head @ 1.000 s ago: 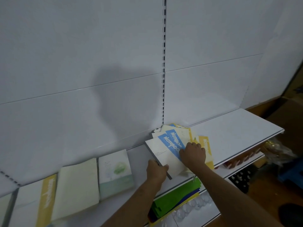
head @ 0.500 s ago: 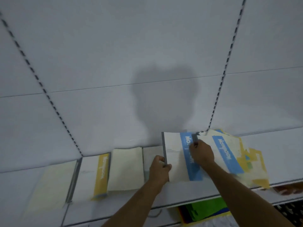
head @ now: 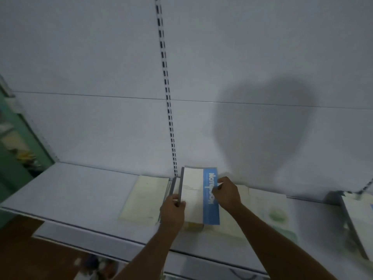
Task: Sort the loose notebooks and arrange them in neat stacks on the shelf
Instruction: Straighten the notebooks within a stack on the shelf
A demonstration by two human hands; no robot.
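Both hands are holding one notebook at lower centre of the frame, over the shelf. The left hand is pinching the grey spine edge between thumb and fingers; the right hand is curling over the blue strip on the opposite long edge. The book is hovering on or just above a pile whose yellowish edge is showing under it; I cannot tell whether they are touching.

It is looking thin, light and somewhat flexible, so gripping both long edges is keeping it flat, and the bound spine is likely giving the firmer hold. The cover is looking smooth and could be slipping off a crooked pile.

Just left of it a cream notebook is lying flat, close beside the spine, leaving little room for the left fingers to be lowering between them. To the right a green-spot notebook is lying partly under the right forearm, and at the far right edge another book is sitting tilted. The back panel is standing close behind, limiting pushing inward. The shelf's left stretch is offering open room, and its front edge is running just below the wrists.
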